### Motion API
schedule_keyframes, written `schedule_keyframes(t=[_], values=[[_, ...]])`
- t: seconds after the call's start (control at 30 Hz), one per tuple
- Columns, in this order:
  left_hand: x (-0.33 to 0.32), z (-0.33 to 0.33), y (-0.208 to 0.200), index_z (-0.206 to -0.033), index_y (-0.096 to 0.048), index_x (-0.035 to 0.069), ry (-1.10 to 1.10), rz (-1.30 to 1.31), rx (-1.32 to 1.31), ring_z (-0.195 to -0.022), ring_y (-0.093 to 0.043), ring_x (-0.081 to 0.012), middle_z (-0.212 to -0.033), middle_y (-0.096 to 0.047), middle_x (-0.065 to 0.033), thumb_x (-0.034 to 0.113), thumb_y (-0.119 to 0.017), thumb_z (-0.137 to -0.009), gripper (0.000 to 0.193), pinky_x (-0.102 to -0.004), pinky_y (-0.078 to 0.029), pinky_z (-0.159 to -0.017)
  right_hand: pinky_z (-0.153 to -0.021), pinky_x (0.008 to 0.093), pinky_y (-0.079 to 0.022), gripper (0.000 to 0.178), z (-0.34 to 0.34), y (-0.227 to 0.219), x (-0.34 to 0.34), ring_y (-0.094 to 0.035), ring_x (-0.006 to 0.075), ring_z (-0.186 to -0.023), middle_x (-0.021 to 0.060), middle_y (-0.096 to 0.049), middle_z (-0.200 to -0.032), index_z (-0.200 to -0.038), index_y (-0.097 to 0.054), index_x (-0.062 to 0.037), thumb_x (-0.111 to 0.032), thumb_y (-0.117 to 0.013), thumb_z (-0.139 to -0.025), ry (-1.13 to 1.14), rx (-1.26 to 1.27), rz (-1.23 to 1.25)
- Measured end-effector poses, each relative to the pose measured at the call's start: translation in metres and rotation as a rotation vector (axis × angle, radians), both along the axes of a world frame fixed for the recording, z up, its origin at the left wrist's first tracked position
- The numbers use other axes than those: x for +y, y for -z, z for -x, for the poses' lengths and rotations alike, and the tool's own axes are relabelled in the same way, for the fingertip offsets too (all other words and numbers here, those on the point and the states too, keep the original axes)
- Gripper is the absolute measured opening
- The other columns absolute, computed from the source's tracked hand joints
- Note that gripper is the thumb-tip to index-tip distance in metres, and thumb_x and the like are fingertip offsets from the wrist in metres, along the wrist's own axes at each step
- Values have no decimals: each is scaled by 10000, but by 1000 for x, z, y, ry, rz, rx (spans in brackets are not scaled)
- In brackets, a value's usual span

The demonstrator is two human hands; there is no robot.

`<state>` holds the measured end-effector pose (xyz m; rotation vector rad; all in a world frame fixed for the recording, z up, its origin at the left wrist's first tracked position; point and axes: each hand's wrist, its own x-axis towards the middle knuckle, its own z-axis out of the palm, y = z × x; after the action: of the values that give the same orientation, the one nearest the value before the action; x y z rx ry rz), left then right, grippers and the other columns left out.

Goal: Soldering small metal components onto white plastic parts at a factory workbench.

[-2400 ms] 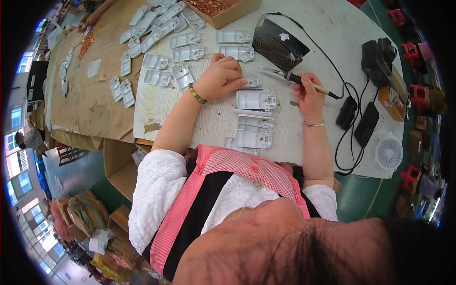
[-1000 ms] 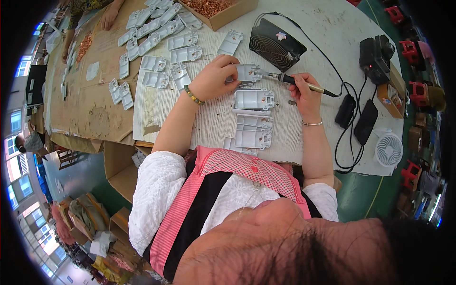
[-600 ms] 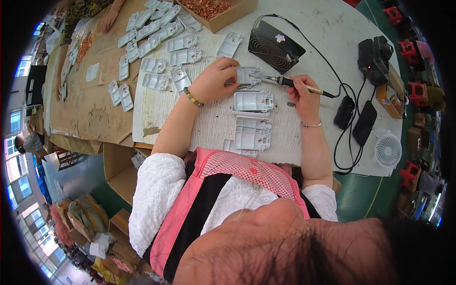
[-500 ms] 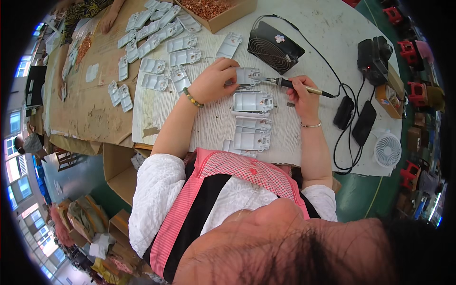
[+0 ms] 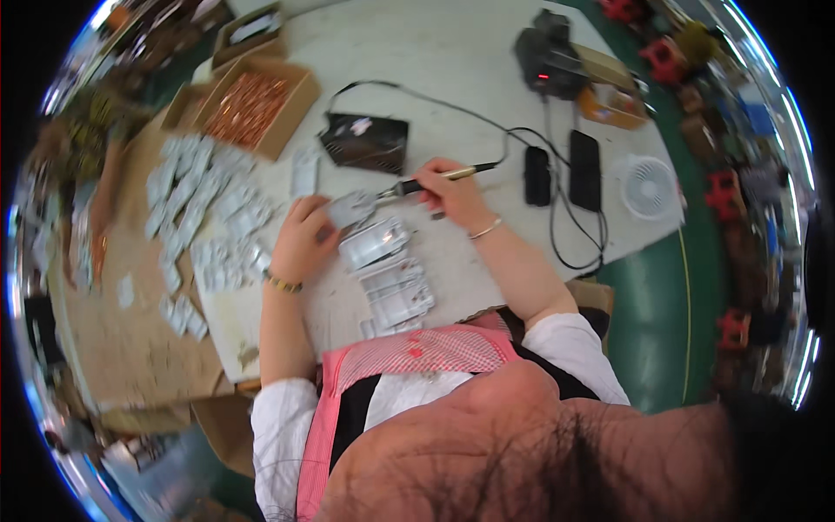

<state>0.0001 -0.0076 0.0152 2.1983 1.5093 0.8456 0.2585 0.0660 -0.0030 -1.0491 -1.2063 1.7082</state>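
My left hand (image 5: 302,241) is closed on the near-left edge of a pale grey plastic housing (image 5: 350,209), its fingers bent over it. A soldering iron (image 5: 409,187) with a black grip is pinched in my right hand (image 5: 452,196). The iron's tip points left and meets the right end of the held housing; blur hides the exact contact. Just below lie more open grey housings (image 5: 375,242), lined up in a row toward my apron, with small copper-coloured bits at their right ends.
Loose housings (image 5: 187,187) are heaped at the left, beside a cardboard box (image 5: 300,103) of copper-coloured parts. Behind the iron stands a black boxy fan (image 5: 370,143). Cables run right to black devices (image 5: 584,170) and a small white fan (image 5: 648,187). Another person's arm (image 5: 109,196) shows far left.
The whole view has swung and blurred, so the table and both hands sit differently in the picture. My left hand still holds the housing, and the iron stays at its right end.
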Motion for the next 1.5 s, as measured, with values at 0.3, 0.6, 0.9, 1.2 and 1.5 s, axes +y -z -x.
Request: schedule_keyframes(t=[0.3, 0.6, 0.9, 1.2, 1.5], values=[[9, 4, 11, -1084, -546, 76, -245, -210, 157, -1113, -409, -328, -1196, -475, -143, 156, -553, -771, 323, -414, -302, -936, -418, 180, -348, 128, -6, 2, 5, -479, 66, -472, 35, -571, -616, -813, -600, -64, -188, -568, -814, 61, 176, 37], [12, 14, 28, -934, -588, 73, -399, -97, 231, -1025, -484, -302, -1091, -536, -137, 222, -617, -766, 226, -399, -326, -890, -406, 197, -373, 127, -6, 2, 6, -479, 82, -438, 54, -564, -581, -763, -574, -43, -165, -593, -792, 86, 294, 79], [10, 21, 25, -876, -591, 24, -559, -76, -98, -754, -559, -208, -1064, -551, -123, 92, -604, -716, 175, -293, -462, -682, -449, 187, -385, 170, -6, 4, 5, -501, 68, -519, 22, -556, -624, -827, -595, -50, -208, -535, -830, 94, 164, -18], [1, 31, 11, -852, -607, 26, -279, 149, -616, -604, -407, -26, -1084, -550, -17, 44, -674, -687, 178, -166, -370, -559, -466, 182, -382, 161, -3, 17, 10, -490, 80, -523, 44, -558, -635, -850, -590, -32, -186, -555, -820, 157, 384, 49], [-4, 15, -7, -787, -601, 7, -108, 197, -326, -580, -466, -78, -996, -586, -54, 50, -695, -649, 173, -201, -429, -564, -466, 179, -374, 162, -1, 16, 7, -472, 63, -511, 26, -548, -616, -814, -588, -32, -191, -560, -821, 23, 281, -9]])
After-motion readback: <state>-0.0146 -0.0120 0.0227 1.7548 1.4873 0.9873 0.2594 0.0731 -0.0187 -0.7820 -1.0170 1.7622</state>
